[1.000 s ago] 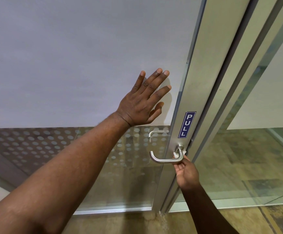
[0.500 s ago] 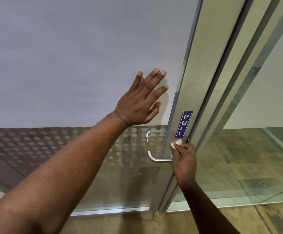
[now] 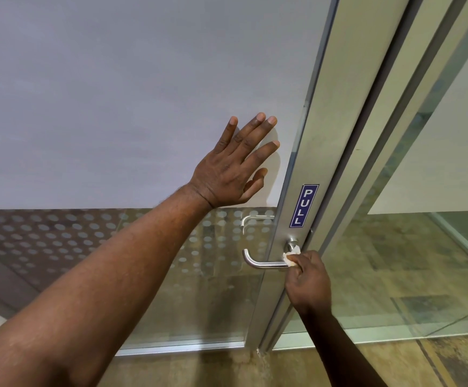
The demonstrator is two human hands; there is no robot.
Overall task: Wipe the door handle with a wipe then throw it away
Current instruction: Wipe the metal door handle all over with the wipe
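Observation:
A brushed-metal lever door handle (image 3: 260, 262) sticks out to the left from the aluminium stile of a glass door, just under a blue PULL sticker (image 3: 303, 205). My right hand (image 3: 309, 282) pinches a small white wipe (image 3: 291, 256) and presses it against the handle's right end, near the round base. My left hand (image 3: 234, 166) lies flat, fingers spread, on the frosted glass panel (image 3: 115, 93) above and left of the handle.
The door frame (image 3: 372, 152) runs diagonally up the right side, with another glass pane (image 3: 436, 247) beyond it. The lower glass has a dotted film, and a second handle (image 3: 251, 219) shows through it. Brown patterned floor (image 3: 199, 370) lies below.
My right hand has moved the wipe from the handle's base near the sticker down onto the lever's right end. My left hand has stayed flat on the glass.

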